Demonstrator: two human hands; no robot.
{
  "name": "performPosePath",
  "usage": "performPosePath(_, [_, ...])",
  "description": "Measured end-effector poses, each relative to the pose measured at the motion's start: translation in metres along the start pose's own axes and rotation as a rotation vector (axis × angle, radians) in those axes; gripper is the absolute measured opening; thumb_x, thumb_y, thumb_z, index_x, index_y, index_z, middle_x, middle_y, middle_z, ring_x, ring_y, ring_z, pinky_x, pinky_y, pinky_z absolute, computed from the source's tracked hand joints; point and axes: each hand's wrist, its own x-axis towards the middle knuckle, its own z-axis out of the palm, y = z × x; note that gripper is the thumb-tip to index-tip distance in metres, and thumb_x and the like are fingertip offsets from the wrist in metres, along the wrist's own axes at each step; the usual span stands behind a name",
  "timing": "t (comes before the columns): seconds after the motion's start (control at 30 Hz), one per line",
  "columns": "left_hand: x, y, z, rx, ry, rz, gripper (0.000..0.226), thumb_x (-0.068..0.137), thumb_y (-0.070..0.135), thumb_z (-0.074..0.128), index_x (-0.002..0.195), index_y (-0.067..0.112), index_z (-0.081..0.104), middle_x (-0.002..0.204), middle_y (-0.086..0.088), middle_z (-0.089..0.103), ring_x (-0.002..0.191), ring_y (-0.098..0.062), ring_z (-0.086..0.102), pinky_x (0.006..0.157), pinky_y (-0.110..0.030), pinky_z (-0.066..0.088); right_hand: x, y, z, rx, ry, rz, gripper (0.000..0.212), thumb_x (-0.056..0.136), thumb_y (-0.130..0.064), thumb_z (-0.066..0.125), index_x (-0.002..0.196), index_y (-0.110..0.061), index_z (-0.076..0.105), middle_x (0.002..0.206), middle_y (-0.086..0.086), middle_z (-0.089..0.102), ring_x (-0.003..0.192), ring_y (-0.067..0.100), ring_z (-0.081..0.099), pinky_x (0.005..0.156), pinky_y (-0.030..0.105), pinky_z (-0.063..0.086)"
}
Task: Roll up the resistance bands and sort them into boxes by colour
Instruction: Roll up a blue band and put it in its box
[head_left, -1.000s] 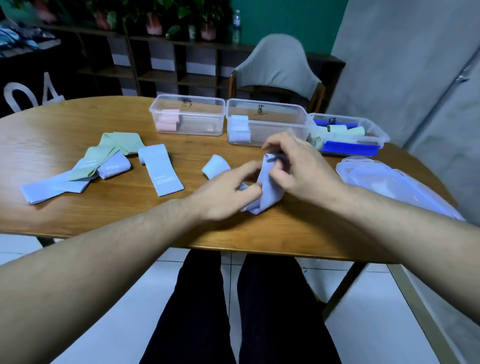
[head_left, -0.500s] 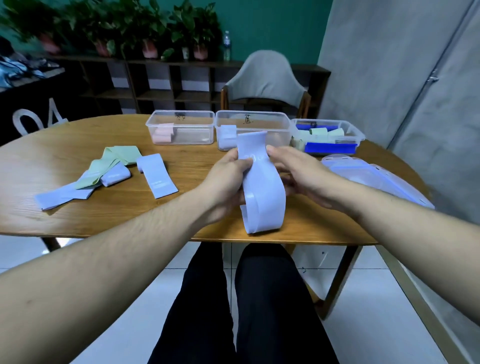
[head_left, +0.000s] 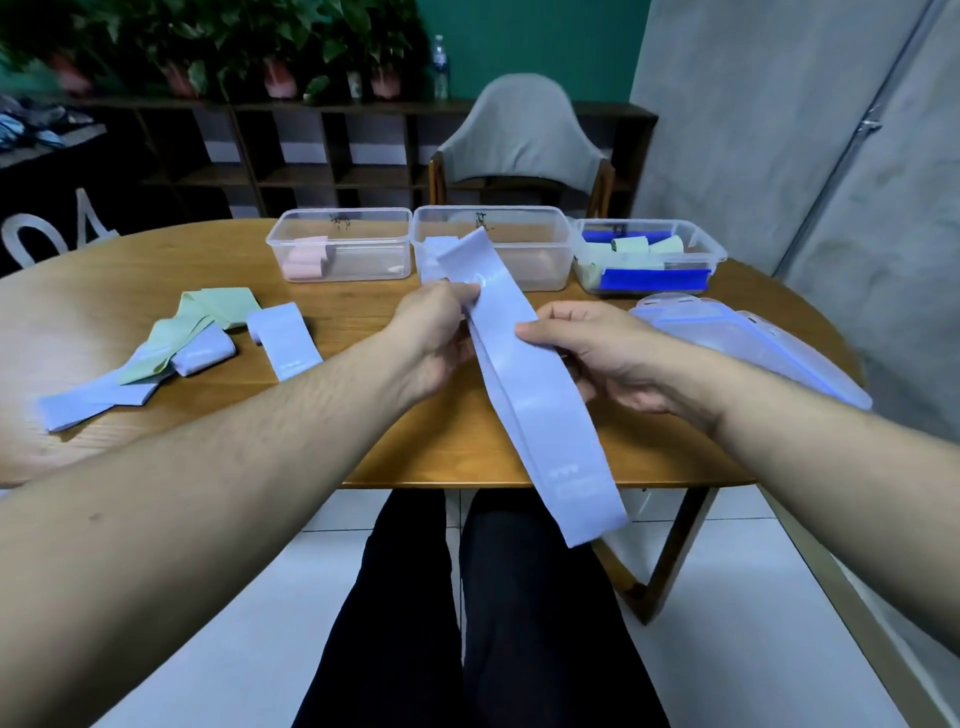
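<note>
A long lavender band (head_left: 540, 405) hangs flat and unrolled between both hands, its lower end past the table's front edge. My left hand (head_left: 434, 340) pinches its upper part. My right hand (head_left: 597, 358) grips its right edge from behind. Three clear boxes stand in a row at the back: the left box (head_left: 340, 244) holds pink rolls, the middle box (head_left: 524, 244) holds a lavender roll, the right box (head_left: 649, 254) holds green rolls and dark blue bands. Loose lavender bands (head_left: 283, 340) and a green band (head_left: 200, 322) lie at the left.
The round wooden table (head_left: 104, 280) has clear box lids (head_left: 753, 343) stacked at its right. A grey chair (head_left: 522, 140) stands behind the boxes. Dark shelves with potted plants (head_left: 270, 57) line the back wall. My legs show below the table's edge.
The crumpled lavender band was lifted off the table and pulled out to full length; it now hangs lower over the table's edge. The camera view tilted upward.
</note>
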Motion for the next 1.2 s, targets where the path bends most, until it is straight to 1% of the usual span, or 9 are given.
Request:
performPosePath(0.17, [0.055, -0.019, -0.002, 0.221, 0.071, 0.042, 0.015, 0.091, 0.015, 0.067, 0.103, 0.010, 0.073, 0.096, -0.005, 0.076, 0.079, -0.019, 0.066, 0.076, -0.032, 0.055, 0.037, 0.019, -0.003, -0.078, 0.043, 0.072, 0.014, 0.097, -0.022, 0.063, 0.084, -0.016, 0.060, 0.068, 0.001, 0.069, 0.054, 0.015, 0.065, 0.045, 0.029, 0.054])
performPosePath(0.3, [0.083, -0.024, -0.004, 0.439, 0.108, 0.039, 0.005, 0.090, 0.022, 0.071, 0.087, 0.018, 0.070, 0.067, 0.000, 0.064, 0.047, -0.013, 0.045, 0.044, -0.020, 0.035, 0.062, 0.029, -0.008, -0.158, 0.096, 0.119, 0.010, 0.095, -0.024, 0.065, 0.092, -0.014, 0.064, 0.075, 0.005, 0.071, 0.058, 0.016, 0.067, 0.050, 0.032, 0.058])
performPosePath(0.4, [0.104, -0.026, -0.001, 0.486, 0.109, 0.033, 0.010, 0.090, 0.017, 0.072, 0.096, 0.013, 0.066, 0.060, -0.004, 0.059, 0.040, -0.012, 0.043, 0.037, -0.019, 0.035, 0.078, 0.033, -0.014, -0.339, 0.152, 0.125, 0.018, 0.094, -0.030, 0.066, 0.097, -0.013, 0.067, 0.073, 0.003, 0.067, 0.050, 0.011, 0.061, 0.044, 0.025, 0.052])
performPosePath(0.53, [0.123, -0.030, 0.003, 0.365, 0.087, 0.020, 0.023, 0.093, 0.008, 0.066, 0.115, 0.004, 0.062, 0.085, -0.010, 0.066, 0.056, -0.015, 0.062, 0.052, -0.023, 0.056, 0.095, 0.040, -0.022, -0.566, 0.253, 0.069, 0.029, 0.089, -0.041, 0.069, 0.110, -0.021, 0.065, 0.068, -0.003, 0.058, 0.037, 0.012, 0.049, 0.038, 0.024, 0.044])
performPosePath(0.7, [0.119, -0.043, -0.008, 0.466, 0.013, 0.202, 0.022, 0.094, 0.006, 0.060, 0.115, 0.008, 0.066, 0.095, -0.008, 0.068, 0.061, -0.011, 0.060, 0.064, -0.022, 0.056, 0.099, 0.047, -0.029, -0.535, 0.316, 0.056, 0.056, 0.085, -0.041, 0.071, 0.134, -0.031, 0.045, 0.080, -0.002, 0.064, 0.037, 0.015, 0.050, 0.040, 0.026, 0.040])
performPosePath(0.87, [0.081, -0.053, -0.025, 0.848, -0.114, 0.489, 0.015, 0.092, 0.015, 0.063, 0.103, 0.022, 0.070, 0.102, 0.004, 0.066, 0.077, 0.000, 0.057, 0.074, -0.007, 0.041, 0.085, 0.059, -0.027, -0.457, 0.343, -0.055, 0.024, 0.092, -0.029, 0.066, 0.115, -0.025, 0.062, 0.075, -0.001, 0.066, 0.041, 0.004, 0.046, 0.040, 0.018, 0.037])
performPosePath(1.0, [0.053, -0.061, -0.038, 1.035, -0.328, 0.592, 0.018, 0.089, 0.026, 0.070, 0.106, 0.023, 0.073, 0.107, 0.002, 0.059, 0.096, -0.010, 0.058, 0.086, -0.014, 0.042, 0.061, 0.078, -0.022, -0.359, 0.390, -0.249, 0.012, 0.093, -0.020, 0.065, 0.093, -0.030, 0.072, 0.081, -0.003, 0.064, 0.068, 0.006, 0.053, 0.069, 0.019, 0.042])
performPosePath(1.1, [0.033, -0.067, -0.050, 1.207, -0.435, 0.655, 0.040, 0.082, 0.056, 0.064, 0.113, 0.033, 0.072, 0.116, 0.010, 0.053, 0.109, -0.008, 0.054, 0.097, -0.030, 0.043, 0.037, 0.088, -0.016, -0.523, 0.384, -0.292, 0.011, 0.093, -0.022, 0.066, 0.099, -0.028, 0.073, 0.098, -0.010, 0.070, 0.090, 0.006, 0.058, 0.085, 0.014, 0.042])
performPosePath(1.2, [0.016, -0.068, -0.057, 1.342, -0.459, 0.756, 0.049, 0.081, 0.066, 0.056, 0.117, 0.036, 0.068, 0.126, 0.012, 0.049, 0.120, -0.009, 0.048, 0.106, -0.043, 0.039, 0.017, 0.096, -0.012, -0.711, 0.409, -0.311, 0.021, 0.092, -0.032, 0.065, 0.111, -0.032, 0.072, 0.103, -0.026, 0.063, 0.111, 0.000, 0.051, 0.095, 0.010, 0.034])
